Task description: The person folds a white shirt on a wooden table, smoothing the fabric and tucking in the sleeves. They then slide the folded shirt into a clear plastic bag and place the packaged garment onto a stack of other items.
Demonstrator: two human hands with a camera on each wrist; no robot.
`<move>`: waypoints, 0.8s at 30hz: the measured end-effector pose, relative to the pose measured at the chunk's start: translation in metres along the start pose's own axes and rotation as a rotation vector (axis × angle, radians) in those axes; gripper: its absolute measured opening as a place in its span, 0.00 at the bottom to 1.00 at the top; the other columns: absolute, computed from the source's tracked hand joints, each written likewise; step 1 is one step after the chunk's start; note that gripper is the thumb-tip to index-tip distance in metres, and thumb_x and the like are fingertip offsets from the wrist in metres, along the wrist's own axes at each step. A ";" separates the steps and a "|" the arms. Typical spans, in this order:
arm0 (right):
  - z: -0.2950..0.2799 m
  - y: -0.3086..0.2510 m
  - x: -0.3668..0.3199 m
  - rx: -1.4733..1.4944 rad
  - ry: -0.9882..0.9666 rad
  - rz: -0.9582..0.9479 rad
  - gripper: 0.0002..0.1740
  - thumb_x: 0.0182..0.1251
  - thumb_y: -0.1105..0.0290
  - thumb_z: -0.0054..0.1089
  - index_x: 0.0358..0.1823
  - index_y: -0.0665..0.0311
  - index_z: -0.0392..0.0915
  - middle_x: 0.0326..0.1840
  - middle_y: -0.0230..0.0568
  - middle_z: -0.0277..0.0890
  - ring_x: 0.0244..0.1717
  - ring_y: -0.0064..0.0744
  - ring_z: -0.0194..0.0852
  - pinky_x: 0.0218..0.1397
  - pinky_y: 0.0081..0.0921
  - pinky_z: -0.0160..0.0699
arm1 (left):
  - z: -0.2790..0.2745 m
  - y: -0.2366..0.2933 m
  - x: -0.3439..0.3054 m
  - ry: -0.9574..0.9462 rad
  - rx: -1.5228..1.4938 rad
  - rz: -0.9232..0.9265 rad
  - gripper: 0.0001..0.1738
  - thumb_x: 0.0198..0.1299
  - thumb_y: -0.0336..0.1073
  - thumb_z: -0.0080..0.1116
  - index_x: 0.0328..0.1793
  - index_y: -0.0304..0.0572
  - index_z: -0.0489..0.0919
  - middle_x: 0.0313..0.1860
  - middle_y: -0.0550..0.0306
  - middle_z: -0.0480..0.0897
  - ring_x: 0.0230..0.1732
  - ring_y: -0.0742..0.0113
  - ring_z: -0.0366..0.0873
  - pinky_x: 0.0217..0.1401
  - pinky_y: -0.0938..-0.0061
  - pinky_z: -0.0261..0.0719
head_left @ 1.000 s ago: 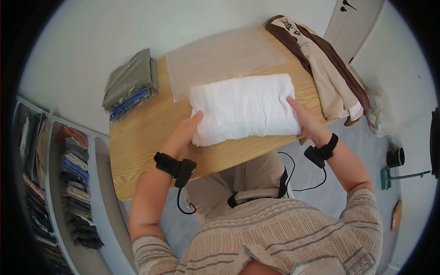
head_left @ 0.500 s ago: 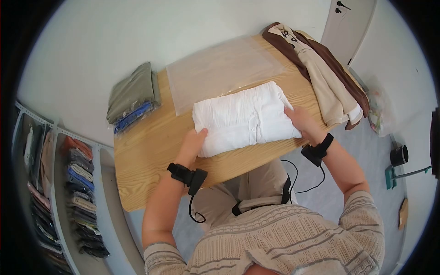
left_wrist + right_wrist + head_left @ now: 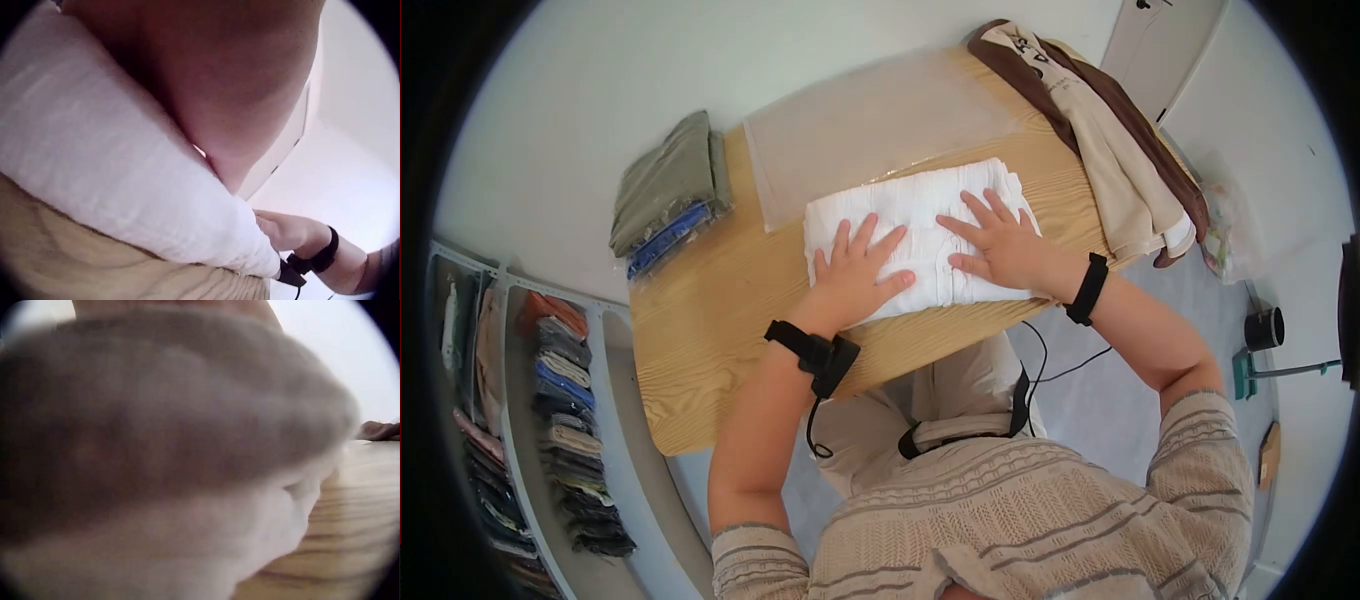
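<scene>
A folded white cloth [image 3: 920, 200] lies near the front edge of the wooden table. On its left half rests the left hand [image 3: 855, 275], palm down with fingers spread. The right hand [image 3: 1005, 245] lies flat on the right half, fingers also spread. In the left wrist view the left hand [image 3: 219, 81] covers the top of the thick white cloth [image 3: 125, 156], and the right hand [image 3: 284, 231] touches its far end. Blurred white fabric [image 3: 156, 425] fills most of the right wrist view.
A clear plastic bag [image 3: 880, 120] lies flat behind the cloth on the table [image 3: 700, 370]. Bagged grey-green and blue garments [image 3: 670, 190] are at the left. A brown and beige garment [image 3: 1090, 150] drapes over the right side. Shelves of clothes [image 3: 570, 400] stand left.
Both hands have let go of the cloth's side edges and moved inward onto its top, fingers now spread. The cloth, earlier tilted and held at both ends, lies flatter.
</scene>
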State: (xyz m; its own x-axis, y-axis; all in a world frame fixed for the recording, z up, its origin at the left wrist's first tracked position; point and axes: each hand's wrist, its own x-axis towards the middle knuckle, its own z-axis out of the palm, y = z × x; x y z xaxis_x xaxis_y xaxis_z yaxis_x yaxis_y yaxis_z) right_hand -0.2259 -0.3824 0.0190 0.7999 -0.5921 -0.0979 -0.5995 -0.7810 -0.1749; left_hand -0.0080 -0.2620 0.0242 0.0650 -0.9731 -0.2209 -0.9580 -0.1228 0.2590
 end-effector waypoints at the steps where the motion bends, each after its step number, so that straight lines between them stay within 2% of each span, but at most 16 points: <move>1: 0.002 0.002 0.002 0.001 -0.015 0.001 0.35 0.67 0.36 0.42 0.73 0.35 0.57 0.79 0.48 0.42 0.79 0.59 0.33 0.70 0.71 0.43 | 0.002 -0.002 0.003 -0.023 -0.019 0.000 0.38 0.64 0.67 0.43 0.77 0.70 0.55 0.81 0.52 0.44 0.80 0.42 0.33 0.72 0.33 0.36; 3: 0.000 0.003 0.006 0.042 -0.034 -0.008 0.35 0.66 0.35 0.43 0.73 0.35 0.57 0.80 0.47 0.39 0.79 0.59 0.33 0.69 0.72 0.42 | 0.005 -0.005 0.006 -0.044 -0.055 -0.009 0.37 0.63 0.67 0.43 0.77 0.71 0.56 0.81 0.53 0.44 0.80 0.43 0.33 0.73 0.33 0.36; 4: -0.006 0.001 0.007 0.088 -0.057 0.012 0.35 0.66 0.39 0.48 0.74 0.33 0.55 0.79 0.49 0.42 0.80 0.60 0.28 0.69 0.72 0.38 | 0.002 -0.006 0.009 -0.045 -0.074 -0.014 0.37 0.63 0.67 0.42 0.77 0.73 0.56 0.81 0.55 0.44 0.80 0.44 0.32 0.73 0.34 0.35; 5: -0.007 0.002 0.008 0.082 -0.048 0.012 0.35 0.66 0.39 0.48 0.74 0.33 0.55 0.79 0.49 0.42 0.80 0.60 0.28 0.69 0.72 0.38 | -0.001 -0.009 0.011 -0.035 -0.071 -0.010 0.37 0.63 0.67 0.42 0.77 0.73 0.56 0.81 0.55 0.44 0.80 0.44 0.32 0.73 0.34 0.35; 7: -0.002 0.014 0.014 0.211 0.024 -0.007 0.34 0.66 0.44 0.53 0.71 0.44 0.61 0.75 0.52 0.51 0.75 0.59 0.44 0.67 0.67 0.53 | -0.002 -0.017 0.014 -0.032 -0.240 0.001 0.37 0.65 0.62 0.46 0.78 0.65 0.55 0.79 0.47 0.47 0.80 0.43 0.36 0.75 0.41 0.37; 8: 0.011 0.032 0.019 0.205 0.036 -0.008 0.34 0.66 0.44 0.53 0.71 0.44 0.61 0.75 0.52 0.51 0.75 0.59 0.44 0.67 0.67 0.53 | 0.008 -0.028 0.019 -0.021 -0.235 0.006 0.37 0.65 0.62 0.46 0.78 0.65 0.55 0.79 0.47 0.47 0.80 0.43 0.36 0.75 0.41 0.37; 10: 0.035 0.069 0.029 1.146 0.436 0.260 0.32 0.64 0.57 0.61 0.67 0.59 0.64 0.67 0.53 0.61 0.64 0.54 0.65 0.58 0.48 0.73 | 0.031 -0.052 0.030 0.591 -0.403 -0.271 0.41 0.60 0.55 0.57 0.74 0.42 0.60 0.74 0.34 0.54 0.76 0.40 0.47 0.75 0.49 0.47; 11: 0.021 0.064 0.024 1.140 0.439 0.252 0.32 0.64 0.57 0.61 0.67 0.59 0.64 0.67 0.53 0.61 0.64 0.54 0.65 0.58 0.48 0.73 | 0.028 -0.054 0.028 0.600 -0.405 -0.270 0.41 0.60 0.55 0.57 0.74 0.42 0.60 0.74 0.34 0.54 0.76 0.40 0.47 0.75 0.49 0.47; 13: -0.017 0.043 0.005 1.451 0.501 0.592 0.29 0.62 0.67 0.63 0.62 0.72 0.65 0.56 0.48 0.70 0.48 0.41 0.77 0.46 0.31 0.81 | 0.021 -0.054 0.022 0.644 -0.432 -0.475 0.40 0.56 0.43 0.65 0.67 0.23 0.62 0.65 0.31 0.67 0.66 0.41 0.66 0.68 0.57 0.64; 14: -0.018 0.050 0.007 1.451 0.507 0.584 0.29 0.62 0.67 0.63 0.62 0.72 0.65 0.56 0.48 0.70 0.48 0.41 0.77 0.46 0.31 0.81 | 0.012 -0.051 0.018 0.653 -0.430 -0.471 0.40 0.56 0.43 0.65 0.67 0.23 0.62 0.65 0.31 0.67 0.66 0.41 0.66 0.68 0.57 0.64; 16: -0.013 0.074 0.011 1.728 0.018 0.591 0.27 0.64 0.69 0.60 0.61 0.76 0.66 0.54 0.51 0.75 0.49 0.40 0.79 0.50 0.31 0.82 | -0.007 -0.041 0.009 0.423 -1.184 -0.379 0.38 0.57 0.39 0.65 0.64 0.18 0.62 0.61 0.35 0.72 0.56 0.45 0.76 0.59 0.56 0.74; 17: -0.012 0.074 0.012 1.726 0.025 0.586 0.27 0.64 0.69 0.60 0.61 0.76 0.66 0.54 0.51 0.75 0.49 0.40 0.79 0.50 0.31 0.82 | -0.009 -0.040 0.008 0.427 -1.184 -0.372 0.38 0.57 0.39 0.65 0.64 0.18 0.62 0.61 0.35 0.72 0.56 0.45 0.76 0.59 0.56 0.74; 19: -0.008 0.074 0.015 1.874 -0.102 0.436 0.26 0.64 0.71 0.58 0.61 0.76 0.66 0.55 0.51 0.75 0.53 0.38 0.78 0.57 0.35 0.79 | -0.014 -0.041 0.007 0.250 -1.511 -0.310 0.29 0.55 0.34 0.66 0.60 0.24 0.69 0.53 0.42 0.79 0.48 0.52 0.80 0.51 0.61 0.80; 20: -0.007 0.075 0.016 1.873 -0.095 0.430 0.26 0.64 0.71 0.58 0.61 0.76 0.66 0.55 0.51 0.75 0.53 0.38 0.78 0.57 0.35 0.79 | -0.015 -0.043 0.007 0.252 -1.509 -0.302 0.29 0.55 0.34 0.66 0.60 0.24 0.69 0.53 0.42 0.79 0.48 0.52 0.80 0.51 0.61 0.80; 22: -0.005 0.076 0.022 1.900 -0.193 0.418 0.26 0.63 0.74 0.58 0.62 0.76 0.65 0.58 0.51 0.74 0.58 0.38 0.75 0.63 0.37 0.74 | -0.013 -0.048 0.007 0.107 -1.640 -0.412 0.26 0.55 0.34 0.65 0.57 0.26 0.72 0.49 0.45 0.80 0.49 0.56 0.80 0.52 0.62 0.79; 24: -0.022 0.058 0.011 1.935 -0.226 0.361 0.27 0.62 0.73 0.59 0.62 0.74 0.66 0.57 0.47 0.75 0.56 0.37 0.76 0.61 0.35 0.75 | -0.019 -0.044 -0.006 0.127 -1.702 -0.392 0.24 0.55 0.31 0.64 0.56 0.27 0.73 0.48 0.46 0.81 0.47 0.56 0.80 0.51 0.63 0.79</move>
State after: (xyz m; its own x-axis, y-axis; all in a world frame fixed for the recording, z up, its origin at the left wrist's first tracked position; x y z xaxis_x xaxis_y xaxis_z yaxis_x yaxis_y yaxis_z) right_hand -0.2527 -0.4387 0.0298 0.7509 -0.4924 -0.4402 -0.0067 0.6608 -0.7505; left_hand 0.0389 -0.2543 0.0324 0.2994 -0.8364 -0.4591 0.4471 -0.3021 0.8419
